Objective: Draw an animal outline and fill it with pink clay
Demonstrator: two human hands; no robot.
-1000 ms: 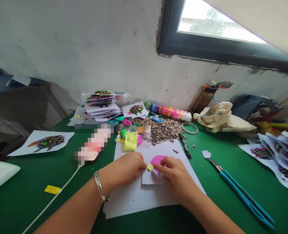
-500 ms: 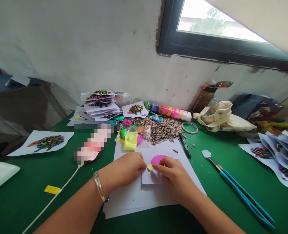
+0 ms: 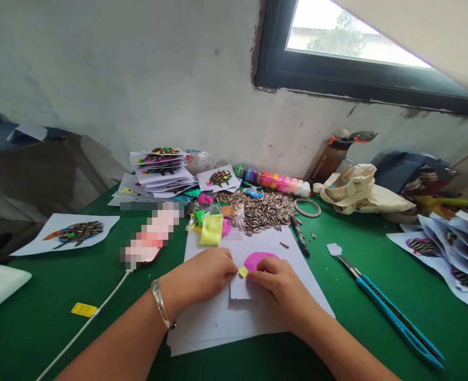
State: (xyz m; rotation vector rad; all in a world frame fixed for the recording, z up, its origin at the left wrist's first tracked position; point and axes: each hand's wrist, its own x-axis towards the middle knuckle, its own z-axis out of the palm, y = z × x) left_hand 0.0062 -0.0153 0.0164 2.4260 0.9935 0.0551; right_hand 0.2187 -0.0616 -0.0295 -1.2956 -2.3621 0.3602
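Note:
A flattened magenta clay oval (image 3: 259, 259) lies on a small white sheet (image 3: 242, 292), with a small yellow clay piece (image 3: 243, 272) at its lower left edge. My left hand (image 3: 210, 271) comes in from the left, fingers curled and closed, fingertips just beside the yellow clay; what they pinch is hidden. From the right, my right hand (image 3: 283, 283) has bent fingers over the oval, with thumb and finger closed at the yellow clay's right side. Larger white paper sheets (image 3: 202, 333) lie underneath both hands.
Behind the paper are a yellow clay packet (image 3: 212, 229), a sunflower seed pile (image 3: 269, 209), a black pen (image 3: 300, 236) and a tape ring (image 3: 307, 208). Blue tweezers (image 3: 392, 309) lie right. Stacked seed pictures (image 3: 162, 177) stand back left, a white cable (image 3: 86, 320) nearer.
The right fingers have shifted slightly at the edge of the magenta clay, and more of the oval shows. The left hand stays in nearly the same place.

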